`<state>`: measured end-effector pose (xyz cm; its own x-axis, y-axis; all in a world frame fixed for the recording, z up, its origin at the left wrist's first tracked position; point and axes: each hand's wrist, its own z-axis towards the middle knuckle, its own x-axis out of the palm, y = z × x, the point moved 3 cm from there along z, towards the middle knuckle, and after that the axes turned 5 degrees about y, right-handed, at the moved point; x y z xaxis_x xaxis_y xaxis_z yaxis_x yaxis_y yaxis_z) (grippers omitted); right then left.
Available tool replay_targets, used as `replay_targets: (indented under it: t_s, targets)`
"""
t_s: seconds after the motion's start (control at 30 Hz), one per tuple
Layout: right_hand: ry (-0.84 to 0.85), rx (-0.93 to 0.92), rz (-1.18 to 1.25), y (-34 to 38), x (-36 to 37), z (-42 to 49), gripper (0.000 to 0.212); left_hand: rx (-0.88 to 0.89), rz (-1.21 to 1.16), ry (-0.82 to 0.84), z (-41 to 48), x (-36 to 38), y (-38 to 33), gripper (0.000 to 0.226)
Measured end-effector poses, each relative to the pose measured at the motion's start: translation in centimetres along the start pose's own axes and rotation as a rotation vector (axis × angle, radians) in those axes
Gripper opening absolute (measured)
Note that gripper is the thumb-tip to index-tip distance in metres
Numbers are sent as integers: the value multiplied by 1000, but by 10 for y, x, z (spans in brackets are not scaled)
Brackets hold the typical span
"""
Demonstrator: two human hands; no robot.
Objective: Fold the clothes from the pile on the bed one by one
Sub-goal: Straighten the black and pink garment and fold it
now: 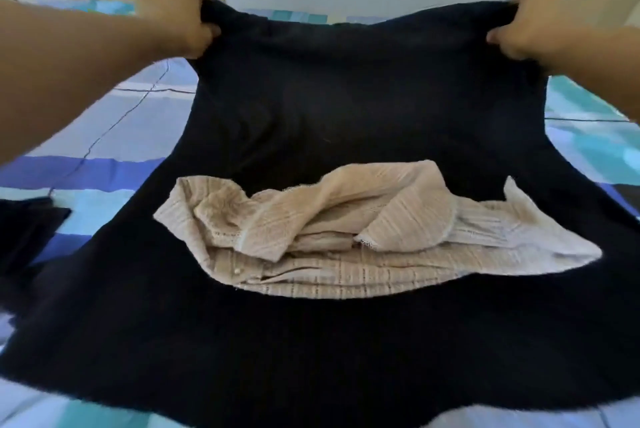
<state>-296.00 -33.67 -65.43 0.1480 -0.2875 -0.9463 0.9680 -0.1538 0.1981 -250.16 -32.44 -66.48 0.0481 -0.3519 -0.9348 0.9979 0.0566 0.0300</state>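
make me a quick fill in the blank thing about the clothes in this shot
1. The left hand and right hand both grip the dark garment, so it is held by ____ hands.
2. The crumpled garment framed by the dark cloth is ____ in colour.
3. The blue and teal sheet covers a ____.
Missing words: two; beige; bed.
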Motion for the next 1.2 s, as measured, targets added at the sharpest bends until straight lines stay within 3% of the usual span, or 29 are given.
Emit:
replay_targets:
  t_s: [0.13,0.27,0.33,0.43,0.53,0.57,0.63,0.7,0.73,0.77,0.83,0.9,0.93,1.0,1.07,1.13,1.2]
  targets:
    - [-53,-127,79,-19,-36,-29,31,132,-123,-36,-32,-36,24,24]
    - [31,-297,176,-48,-56,-88,22,486,-113,113,-95,-70,39,26]
    - [70,-388,161,-71,-59,-131,22,576,-97,208,-136,-74,52,17]
    - [240,-576,130,-104,-46,-205,31,714,-106,399,-212,-66,60,23]
    - [472,-687,-76,-133,-9,-267,27,868,136,536,-285,-42,49,18]
    - [527,-694,-152,-139,3,-280,25,854,242,615,-301,-36,42,20]
    - [666,-607,-216,-145,14,-298,21,649,391,949,-322,-40,28,29]
    - [852,-528,-248,-149,15,-305,18,429,310,1209,-321,-53,19,34]
    - [958,-486,-267,-148,11,-307,19,358,194,1215,-315,-62,14,39]
    - [1026,-437,-262,-146,6,-307,20,297,56,1125,-307,-68,10,44]
    - [1020,-320,-133,-137,-7,-299,24,136,-175,776,-284,-69,4,45]
    - [811,-158,74,-128,-14,-282,14,-29,-224,567,-276,-54,-4,53]
    - [677,-61,150,-126,-13,-274,8,-116,-249,575,-278,-38,-6,60]
    - [582,166,247,-123,1,-270,42,-242,-271,635,-288,-3,-10,78]
    - [579,249,254,-120,21,-276,70,-272,-258,554,-293,12,-10,80]
    - [498,237,259,-117,33,-281,72,-325,-366,446,-293,15,-6,71]
    - [427,226,300,-114,33,-281,56,-403,-513,400,-295,17,1,67]
